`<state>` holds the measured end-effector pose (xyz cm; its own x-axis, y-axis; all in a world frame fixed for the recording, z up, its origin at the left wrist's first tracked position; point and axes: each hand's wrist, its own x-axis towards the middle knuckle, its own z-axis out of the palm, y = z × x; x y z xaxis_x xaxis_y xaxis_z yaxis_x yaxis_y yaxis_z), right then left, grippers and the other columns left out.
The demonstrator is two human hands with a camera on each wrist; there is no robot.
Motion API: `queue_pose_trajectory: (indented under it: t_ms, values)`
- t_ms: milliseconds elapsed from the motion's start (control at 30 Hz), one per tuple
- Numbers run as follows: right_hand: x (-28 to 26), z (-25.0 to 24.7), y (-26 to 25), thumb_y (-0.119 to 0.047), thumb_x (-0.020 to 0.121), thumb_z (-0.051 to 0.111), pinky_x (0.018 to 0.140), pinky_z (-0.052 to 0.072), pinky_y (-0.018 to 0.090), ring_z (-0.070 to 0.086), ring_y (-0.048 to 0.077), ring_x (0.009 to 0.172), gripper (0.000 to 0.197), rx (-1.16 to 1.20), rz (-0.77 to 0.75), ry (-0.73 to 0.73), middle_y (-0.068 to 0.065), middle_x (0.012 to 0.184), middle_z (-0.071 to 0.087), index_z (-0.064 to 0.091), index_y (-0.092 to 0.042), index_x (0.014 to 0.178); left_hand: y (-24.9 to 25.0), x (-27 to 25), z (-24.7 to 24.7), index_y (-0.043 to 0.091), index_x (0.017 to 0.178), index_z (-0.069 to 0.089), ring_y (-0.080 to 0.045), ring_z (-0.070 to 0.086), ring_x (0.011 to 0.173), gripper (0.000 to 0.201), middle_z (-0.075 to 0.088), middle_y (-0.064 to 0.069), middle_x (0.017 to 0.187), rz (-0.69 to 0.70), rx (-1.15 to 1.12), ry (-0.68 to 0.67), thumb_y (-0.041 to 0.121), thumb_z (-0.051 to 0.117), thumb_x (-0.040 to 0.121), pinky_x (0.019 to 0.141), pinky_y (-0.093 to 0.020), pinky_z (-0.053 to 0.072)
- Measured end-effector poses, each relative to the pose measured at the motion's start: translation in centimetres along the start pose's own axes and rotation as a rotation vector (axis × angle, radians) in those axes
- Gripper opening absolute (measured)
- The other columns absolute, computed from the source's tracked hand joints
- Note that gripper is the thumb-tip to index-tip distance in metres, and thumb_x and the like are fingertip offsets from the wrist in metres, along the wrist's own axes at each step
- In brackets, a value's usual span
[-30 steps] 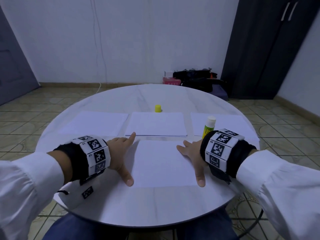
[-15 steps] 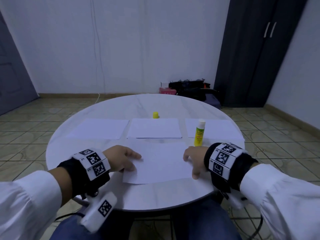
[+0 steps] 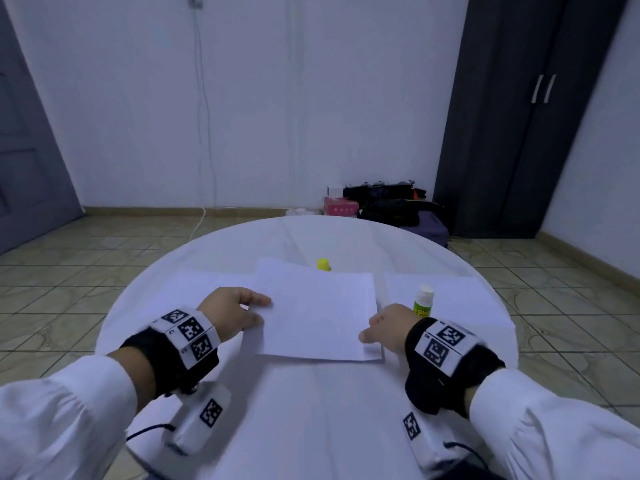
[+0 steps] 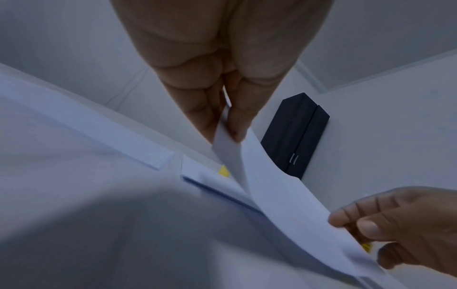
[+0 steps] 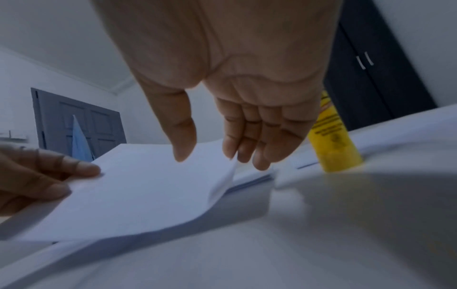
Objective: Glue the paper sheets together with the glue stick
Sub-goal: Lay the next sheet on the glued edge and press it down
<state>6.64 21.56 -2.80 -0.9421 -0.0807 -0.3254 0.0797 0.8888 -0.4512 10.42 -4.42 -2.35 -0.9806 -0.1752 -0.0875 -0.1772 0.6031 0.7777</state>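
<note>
Head view gives me a white paper sheet (image 3: 317,315) held off the round white table (image 3: 311,410) by both hands, its long axis running left to right across me and its far edge tipped up over the middle stack (image 4: 210,177). My left hand (image 3: 230,315) pinches the sheet's left edge between thumb and curled fingers; the left wrist view shows that pinch plainly. My right hand (image 3: 389,325) has the right edge, thumb on top and fingers (image 5: 247,140) curled beneath, as the right wrist view shows.

One glue stick (image 3: 423,301) stands upright just beyond the right hand, uncapped, white tip up, on the right-hand sheet (image 3: 457,292). Its single yellow cap (image 3: 323,264) sits behind the lifted sheet's far edge. I count one sheet in hand and three patches of paper on the table: left sheet (image 3: 207,282), middle stack, right; how many sheets are in the stack I cannot tell.

Around the table: tiled floor (image 3: 86,271), pale walls, a dark wardrobe (image 3: 512,116) at right, a grey door (image 5: 79,125) at left, bags (image 3: 388,206) by the wall.
</note>
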Motion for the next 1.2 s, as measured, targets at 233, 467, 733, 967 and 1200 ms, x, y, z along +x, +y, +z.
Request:
queue_pose_trajectory:
  t_ms: [233, 467, 733, 967, 1200]
  values:
    - [4.5, -1.5, -3.6, -0.037, 0.088, 0.06, 0.079, 0.039, 0.023, 0.053, 0.02, 0.115, 0.048, -0.198, 0.074, -0.005, 0.005, 0.115, 0.054, 0.053, -0.005, 0.122, 2.4, 7.9, 0.8, 0.022, 0.14, 0.047, -0.02, 0.048, 0.127, 0.062, 0.049, -0.002, 0.14, -0.081, 0.338, -0.184, 0.021, 0.073, 0.083, 0.102, -0.024, 0.036]
    - [6.6, -0.8, -4.2, -0.034, 0.064, 0.076, 0.072, 0.047, 0.03, 0.057, 0.022, 0.081, 0.04, -0.367, 0.131, -0.025, 0.004, 0.099, 0.056, 0.044, -0.015, 0.078, 1.6, 10.6, 3.9, 0.017, 0.151, 0.017, -0.025, 0.037, 0.137, 0.105, 0.033, -0.004, 0.152, -0.12, 0.712, -0.278, 0.046, 0.079, 0.071, 0.109, -0.036, 0.036]
    - [7.6, -0.9, -3.7, -0.024, 0.074, 0.073, 0.065, 0.043, 0.028, 0.053, 0.017, 0.074, 0.053, -0.33, 0.114, 0.031, 0.0, 0.088, 0.056, 0.044, -0.008, 0.115, 1.4, 11.2, 3.9, 0.022, 0.152, -0.011, -0.029, 0.044, 0.131, 0.131, 0.039, -0.006, 0.147, -0.126, 0.741, -0.262, 0.053, 0.081, 0.064, 0.104, -0.04, 0.04]
    - [7.1, -0.6, -3.7, -0.02, 0.093, 0.055, 0.1, 0.038, 0.035, 0.045, 0.03, 0.127, 0.047, -0.437, 0.033, 0.012, 0.015, 0.138, 0.044, 0.042, -0.003, 0.135, 1.8, 10.1, 4.6, 0.02, 0.151, -0.016, -0.029, 0.049, 0.125, 0.128, 0.045, -0.008, 0.139, -0.093, 0.806, -0.227, 0.055, 0.077, 0.069, 0.096, -0.038, 0.041]
    - [3.3, -0.1, -3.2, -0.022, 0.091, 0.053, 0.073, 0.04, 0.025, 0.057, 0.019, 0.092, 0.013, -0.427, -0.003, 0.002, 0.002, 0.101, 0.054, 0.052, -0.012, 0.1, 3.4, 8.4, 5.1, 0.022, 0.152, -0.013, -0.032, 0.04, 0.132, 0.123, 0.026, -0.012, 0.15, -0.043, 0.922, -0.216, 0.063, 0.07, 0.07, 0.102, -0.043, 0.041]
